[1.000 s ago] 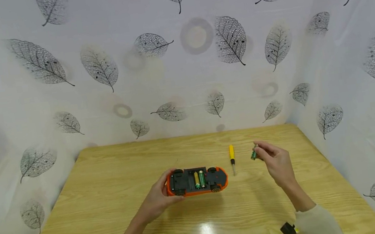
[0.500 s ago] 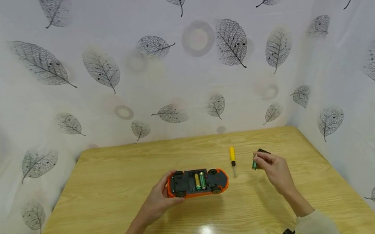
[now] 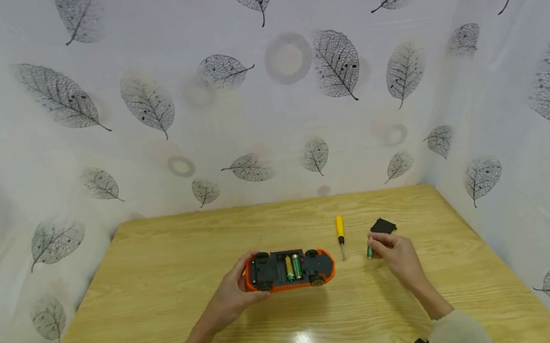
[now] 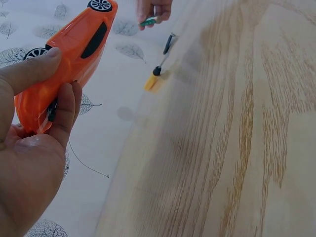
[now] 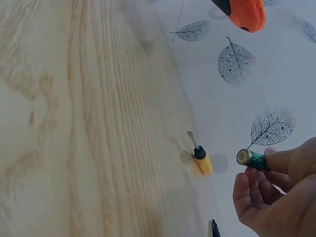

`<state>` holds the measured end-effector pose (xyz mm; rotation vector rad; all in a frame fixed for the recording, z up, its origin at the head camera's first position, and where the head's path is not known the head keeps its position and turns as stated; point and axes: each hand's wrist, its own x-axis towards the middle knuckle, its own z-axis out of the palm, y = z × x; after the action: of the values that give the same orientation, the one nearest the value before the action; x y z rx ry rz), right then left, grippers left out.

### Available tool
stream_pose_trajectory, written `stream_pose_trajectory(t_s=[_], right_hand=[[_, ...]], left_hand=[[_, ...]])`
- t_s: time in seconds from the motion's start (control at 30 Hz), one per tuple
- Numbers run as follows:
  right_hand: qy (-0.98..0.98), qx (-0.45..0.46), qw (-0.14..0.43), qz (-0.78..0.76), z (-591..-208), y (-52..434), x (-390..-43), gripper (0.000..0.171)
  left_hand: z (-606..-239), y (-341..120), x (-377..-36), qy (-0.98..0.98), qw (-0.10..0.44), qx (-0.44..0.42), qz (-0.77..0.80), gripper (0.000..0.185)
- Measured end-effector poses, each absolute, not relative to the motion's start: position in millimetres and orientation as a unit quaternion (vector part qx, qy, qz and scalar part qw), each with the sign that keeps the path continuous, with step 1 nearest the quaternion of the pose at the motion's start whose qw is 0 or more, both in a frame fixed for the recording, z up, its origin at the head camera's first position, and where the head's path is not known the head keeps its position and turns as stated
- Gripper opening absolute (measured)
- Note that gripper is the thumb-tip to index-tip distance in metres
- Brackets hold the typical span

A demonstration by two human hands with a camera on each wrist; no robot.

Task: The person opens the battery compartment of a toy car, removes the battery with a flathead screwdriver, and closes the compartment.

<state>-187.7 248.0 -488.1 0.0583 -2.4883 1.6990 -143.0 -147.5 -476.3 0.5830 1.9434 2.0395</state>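
Grainy wood table (image 3: 167, 304); left hand (image 3: 231, 295) grips glossy orange car (image 3: 288, 268); right hand (image 3: 389, 255) pinches cylindrical battery (image 5: 252, 159).

No lettering, label or number can be read anywhere (the green battery (image 5: 253, 159) beside the screwdriver (image 5: 200, 157) carries print too blurred to read).

The toy car (image 5: 240, 11) was cut off by the top edge in the right wrist view, only its orange nose showing. Fingers (image 5: 284, 163) of the right hand hid most of the battery (image 5: 251, 158). The black cover (image 5: 214, 228) was clipped by the bottom edge. Battery markings were too small to read.
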Motion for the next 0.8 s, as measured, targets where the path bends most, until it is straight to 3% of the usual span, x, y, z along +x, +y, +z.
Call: stream_pose_trajectory(t_s=[0.8], right_hand=[[-0.868, -0.038, 0.037, 0.494, -510.8, 243.1, -202.9, 0.026]], left_hand=[[-478.5, -146.3, -142.6, 0.665, 0.134, 0.203, 0.706, 0.088]])
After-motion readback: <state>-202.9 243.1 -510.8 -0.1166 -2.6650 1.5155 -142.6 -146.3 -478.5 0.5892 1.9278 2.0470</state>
